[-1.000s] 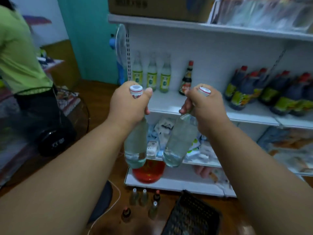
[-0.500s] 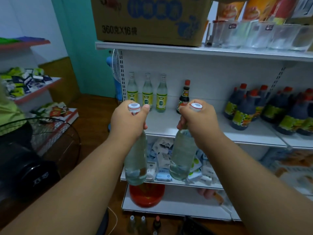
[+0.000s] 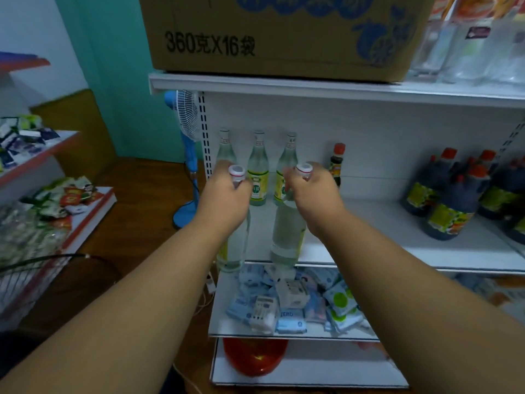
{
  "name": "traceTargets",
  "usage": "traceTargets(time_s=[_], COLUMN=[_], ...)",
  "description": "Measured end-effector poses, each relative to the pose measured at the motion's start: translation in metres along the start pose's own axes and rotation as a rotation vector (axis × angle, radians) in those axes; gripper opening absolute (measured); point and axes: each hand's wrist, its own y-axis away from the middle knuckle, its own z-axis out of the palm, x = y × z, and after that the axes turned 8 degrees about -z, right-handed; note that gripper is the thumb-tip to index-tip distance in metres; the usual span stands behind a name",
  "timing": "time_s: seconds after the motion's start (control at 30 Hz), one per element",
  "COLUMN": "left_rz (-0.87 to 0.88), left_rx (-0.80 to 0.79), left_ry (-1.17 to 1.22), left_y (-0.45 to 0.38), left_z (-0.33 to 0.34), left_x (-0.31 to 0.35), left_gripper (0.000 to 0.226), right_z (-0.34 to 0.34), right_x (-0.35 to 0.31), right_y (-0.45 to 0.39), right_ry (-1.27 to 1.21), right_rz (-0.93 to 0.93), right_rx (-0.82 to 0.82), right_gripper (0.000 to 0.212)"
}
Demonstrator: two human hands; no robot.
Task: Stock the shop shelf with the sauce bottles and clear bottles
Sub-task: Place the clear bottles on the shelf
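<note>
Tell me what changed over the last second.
Both hands carried their clear bottles up and forward to the shelf front: left hand with the left bottle, right hand with the right bottle. Grips on the necks unchanged; three shelved bottles and the small sauce bottle stayed put.

Two glossy clear glass-look bottles (image 3: pixel 287 234) gripped at white plastic caps (image 3: pixel 303 168), smooth matt white metal shelf board (image 3: pixel 397 245) just beyond the grip, matt brown cardboard box (image 3: pixel 284 35) above, wood-look floor (image 3: pixel 136 206) left.

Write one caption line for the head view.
Left hand and right hand each hold a clear bottle before the shelf.
</note>
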Motion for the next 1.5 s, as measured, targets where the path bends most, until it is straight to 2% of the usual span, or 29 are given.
traceTargets(time_s=[0.07, 0.2, 0.33, 0.47, 0.7, 0.8, 0.9, 1.03, 1.13, 1.27, 1.37, 1.5], left_rz=[0.039, 0.068, 0.1, 0.191, 0.197, 0.138, 0.045, 0.018, -0.028, 0.016, -0.023, -0.051], left_rx=[-0.001, 0.033, 0.084, 0.152, 0.208, 0.2, 0.084, -0.114, -0.223, -0.178, -0.118, -0.115], left_ry=[-0.045, -0.156, -0.046, 0.016, 0.088, 0.105, 0.055, 0.104, 0.116, 0.088, 0.103, 0.091], left_y=[-0.019, -0.05, -0.066, -0.076, -0.093, -0.097, -0.097, -0.084, -0.083, -0.093, -0.106, -0.111], left_z=[0.004, 0.011, 0.021, 0.027, 0.031, 0.031, 0.03, 0.024, 0.017, 0.024, 0.031, 0.034], left_x=[-0.009, -0.023, -0.042, -0.058, -0.072, -0.072, -0.077, -0.098, -0.105, -0.11, -0.112, -0.128], left_gripper=[0.014, 0.026, 0.028, 0.025, 0.027, 0.024, 0.021, 0.037, 0.043, 0.049, 0.055, 0.073], right_z=[0.014, 0.034, 0.05, 0.065, 0.077, 0.076, 0.069, 0.06, 0.057, 0.06, 0.069, 0.071], right_x=[0.007, 0.02, 0.026, 0.033, 0.049, 0.054, 0.063, 0.086, 0.101, 0.103, 0.104, 0.118], right_y=[-0.012, -0.033, -0.043, -0.053, -0.064, -0.068, -0.066, -0.053, -0.051, -0.059, -0.07, -0.07], right_ry=[0.006, 0.129, 0.131, 0.058, 0.065, 0.104, 0.163, 0.213, 0.235, 0.258, 0.303, 0.306], right_rz=[0.0, 0.025, 0.077, 0.098, 0.035, -0.024, -0.076, -0.066, -0.07, -0.105, -0.104, -0.07], right_rx=[0.023, 0.02, 0.01, -0.003, -0.049, -0.065, -0.108, -0.243, -0.304, -0.257, -0.175, -0.22], right_gripper=[0.034, 0.034, 0.03, 0.007, 0.012, 0.012, 0.019, 0.045, 0.054, 0.06, 0.061, 0.076])
